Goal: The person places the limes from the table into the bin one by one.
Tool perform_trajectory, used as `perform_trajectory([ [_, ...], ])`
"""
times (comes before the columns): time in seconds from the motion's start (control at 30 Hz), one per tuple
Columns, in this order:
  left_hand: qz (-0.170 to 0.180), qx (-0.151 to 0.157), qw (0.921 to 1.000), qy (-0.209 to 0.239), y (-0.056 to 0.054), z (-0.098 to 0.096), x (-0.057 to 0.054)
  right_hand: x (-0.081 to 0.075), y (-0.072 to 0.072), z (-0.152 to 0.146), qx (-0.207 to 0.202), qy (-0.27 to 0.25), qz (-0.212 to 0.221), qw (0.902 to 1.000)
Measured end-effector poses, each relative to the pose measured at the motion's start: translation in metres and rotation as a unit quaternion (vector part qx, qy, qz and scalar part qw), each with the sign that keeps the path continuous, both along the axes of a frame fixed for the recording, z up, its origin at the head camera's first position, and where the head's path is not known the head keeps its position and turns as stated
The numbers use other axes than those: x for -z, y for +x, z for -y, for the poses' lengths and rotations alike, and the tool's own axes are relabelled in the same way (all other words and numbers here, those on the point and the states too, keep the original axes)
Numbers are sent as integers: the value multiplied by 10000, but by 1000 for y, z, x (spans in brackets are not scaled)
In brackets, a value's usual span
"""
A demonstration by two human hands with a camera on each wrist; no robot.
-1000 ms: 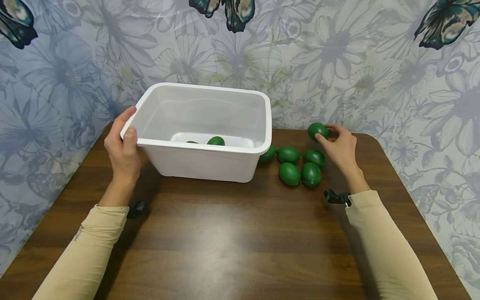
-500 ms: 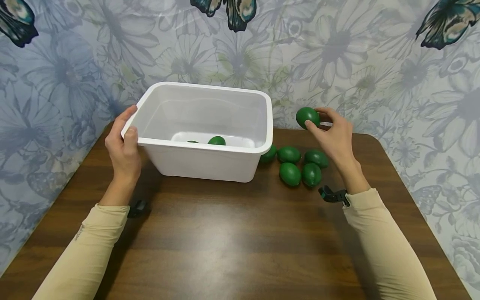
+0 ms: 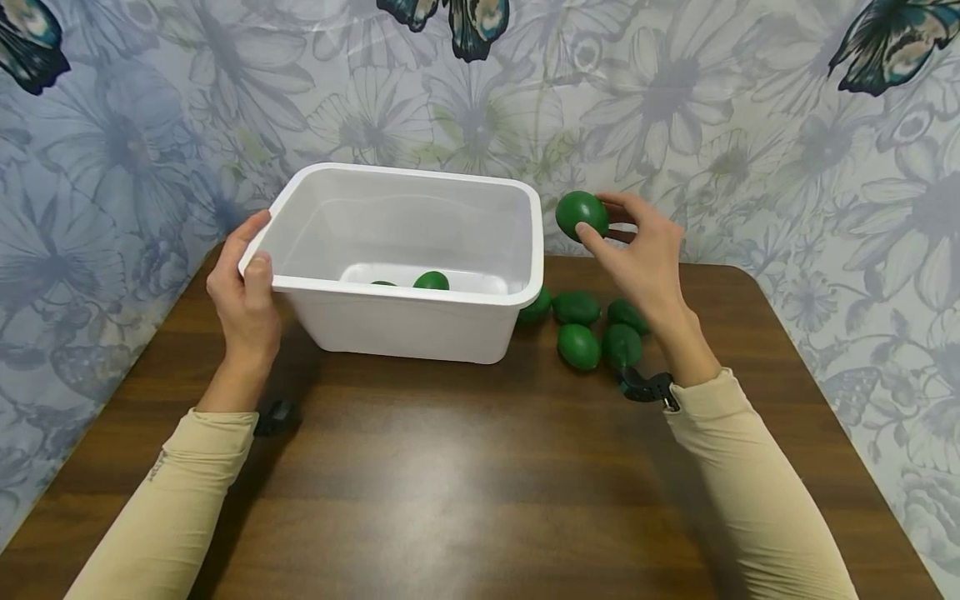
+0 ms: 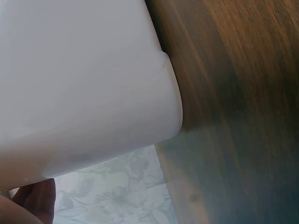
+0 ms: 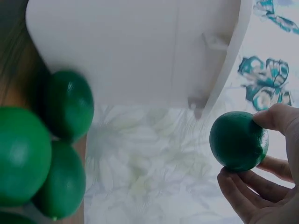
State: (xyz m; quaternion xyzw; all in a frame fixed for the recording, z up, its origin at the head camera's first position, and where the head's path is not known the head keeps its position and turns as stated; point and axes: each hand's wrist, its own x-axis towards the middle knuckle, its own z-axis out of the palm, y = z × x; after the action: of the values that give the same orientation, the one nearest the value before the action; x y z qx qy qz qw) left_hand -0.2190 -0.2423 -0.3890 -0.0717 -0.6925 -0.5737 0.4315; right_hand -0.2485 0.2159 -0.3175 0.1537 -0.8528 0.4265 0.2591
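Note:
My right hand (image 3: 641, 250) pinches a green lime (image 3: 582, 215) between thumb and fingertips, raised just right of the white plastic bin (image 3: 397, 325). In the right wrist view the held lime (image 5: 238, 141) appears beside the bin's rim. My left hand (image 3: 247, 300) grips the bin's left end, thumb on the near side of the rim. Inside the bin, a lime (image 3: 431, 281) shows above the front wall, and a sliver of another (image 3: 384, 283) peeks over it. The left wrist view is mostly filled by the bin's outer wall (image 4: 84, 84).
Several more limes (image 3: 578, 347) lie clustered on the brown wooden table (image 3: 420, 483), right of the bin; one is partly hidden behind its corner. Behind the table's far edge rises a wall (image 3: 675, 125) with flowered paper and butterfly decorations.
My right hand has lifted the lime from beside the cluster and carried it up and left toward the bin. My left hand and the bin have stayed in place.

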Motion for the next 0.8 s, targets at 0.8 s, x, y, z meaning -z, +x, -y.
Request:
perform_trajectory([
  [0.8, 46, -10, 10000, 34, 2, 0, -2, -10, -7, 63, -819, 287, -480, 9951],
])
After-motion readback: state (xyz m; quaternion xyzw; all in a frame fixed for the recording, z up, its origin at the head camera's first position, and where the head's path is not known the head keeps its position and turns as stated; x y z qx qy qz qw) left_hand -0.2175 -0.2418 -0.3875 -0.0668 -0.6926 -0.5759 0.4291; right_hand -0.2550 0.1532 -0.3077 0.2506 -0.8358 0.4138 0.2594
